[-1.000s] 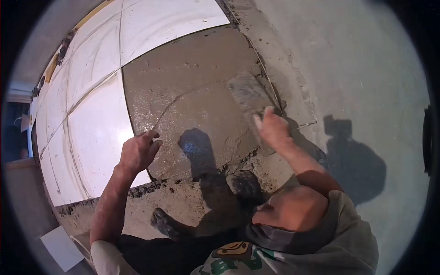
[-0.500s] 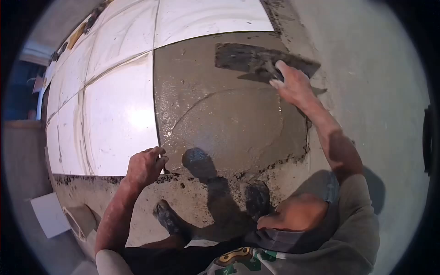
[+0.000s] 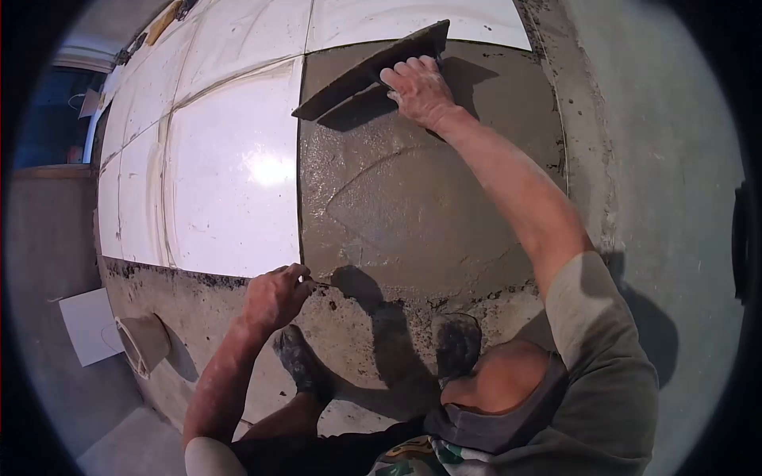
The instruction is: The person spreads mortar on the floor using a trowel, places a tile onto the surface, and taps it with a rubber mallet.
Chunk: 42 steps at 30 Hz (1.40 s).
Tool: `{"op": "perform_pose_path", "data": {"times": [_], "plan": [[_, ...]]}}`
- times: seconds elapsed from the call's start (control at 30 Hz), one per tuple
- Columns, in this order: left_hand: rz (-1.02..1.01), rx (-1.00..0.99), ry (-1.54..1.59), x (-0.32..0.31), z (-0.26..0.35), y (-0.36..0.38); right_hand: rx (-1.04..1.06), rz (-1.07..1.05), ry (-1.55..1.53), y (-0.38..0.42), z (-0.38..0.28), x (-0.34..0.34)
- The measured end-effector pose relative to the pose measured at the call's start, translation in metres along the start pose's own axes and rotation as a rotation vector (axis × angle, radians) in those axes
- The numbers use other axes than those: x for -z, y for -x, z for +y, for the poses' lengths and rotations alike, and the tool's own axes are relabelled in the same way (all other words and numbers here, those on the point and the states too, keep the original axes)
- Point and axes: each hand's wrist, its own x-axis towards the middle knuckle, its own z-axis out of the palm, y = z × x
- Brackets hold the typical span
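My right hand [image 3: 418,89] is wrapped round the handle of a long, dark plastering trowel [image 3: 373,67]. The blade is tilted at the far part of a patch of wet grey mortar [image 3: 429,214], its left end over the edge of a white tile [image 3: 230,174]. Low on the left, my left hand [image 3: 276,297] is closed at that tile's near corner, beside the mortar's edge. Whatever its curled fingers hold, if anything, is hidden. A curved ridge runs across the smoothed mortar.
More white tiles [image 3: 421,20] border the mortar behind and to the left. A bucket [image 3: 144,345] and a loose white panel [image 3: 89,325] stand at lower left. My feet [image 3: 298,357] are on rough concrete in front. A grey wall [image 3: 667,182] rises on the right.
My right hand has swept the trowel leftward across the far mortar, turning the blade to a slant. My left hand stays closed by the tile corner. The whole view has shifted slightly.
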Motion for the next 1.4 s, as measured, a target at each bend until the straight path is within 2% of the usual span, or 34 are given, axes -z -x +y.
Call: {"op": "perform_pose_path", "data": {"times": [0.1, 0.17, 0.2, 0.3, 0.47, 0.53, 0.67, 0.7, 0.87, 1.03, 1.1, 1.23, 1.3, 1.37, 1.4], "plan": [[-0.036, 0.019, -0.008, -0.002, 0.001, 0.000, -0.042, -0.071, 0.056, 0.003, -0.001, 0.000], [0.099, -0.094, 0.019, -0.003, 0.000, -0.001, -0.082, -0.090, 0.003, 0.018, 0.002, 0.002], [0.098, -0.098, 0.017, -0.002, 0.001, -0.002, -0.086, -0.089, 0.005, 0.025, 0.001, 0.006], [0.080, -0.092, -0.011, 0.001, 0.005, -0.010, -0.094, -0.321, -0.001, 0.042, 0.003, 0.021], [0.052, -0.129, -0.052, 0.010, 0.018, -0.024, -0.033, -0.338, 0.010, 0.070, -0.004, 0.053], [0.041, -0.137, -0.058, 0.018, 0.027, -0.030, -0.076, -0.456, -0.036, 0.081, -0.006, 0.060], [0.032, -0.166, -0.056, 0.032, 0.043, -0.035, -0.048, -0.370, 0.017, 0.112, -0.006, 0.073], [0.034, -0.167, -0.057, 0.033, 0.042, -0.036, 0.032, -0.204, -0.012, 0.133, -0.001, 0.070], [0.030, -0.174, -0.075, 0.027, 0.034, -0.038, 0.012, -0.196, -0.033, 0.179, -0.006, 0.107], [0.004, -0.156, -0.034, 0.017, 0.021, -0.027, -0.110, -0.156, 0.020, 0.151, 0.002, 0.105], [0.002, -0.134, -0.026, 0.014, 0.015, -0.021, -0.069, 0.085, 0.080, 0.116, 0.017, 0.077], [0.031, -0.106, -0.008, 0.011, 0.009, -0.015, -0.188, 0.008, 0.047, 0.048, 0.033, 0.038], [0.045, -0.105, 0.000, 0.009, 0.008, -0.013, -0.214, -0.022, 0.039, 0.036, 0.026, 0.026], [0.058, -0.108, 0.013, 0.005, 0.007, -0.012, -0.221, -0.169, 0.070, 0.034, 0.016, 0.022], [0.058, -0.116, -0.005, 0.002, 0.007, -0.012, -0.220, -0.177, 0.070, 0.037, 0.012, 0.026]]}}
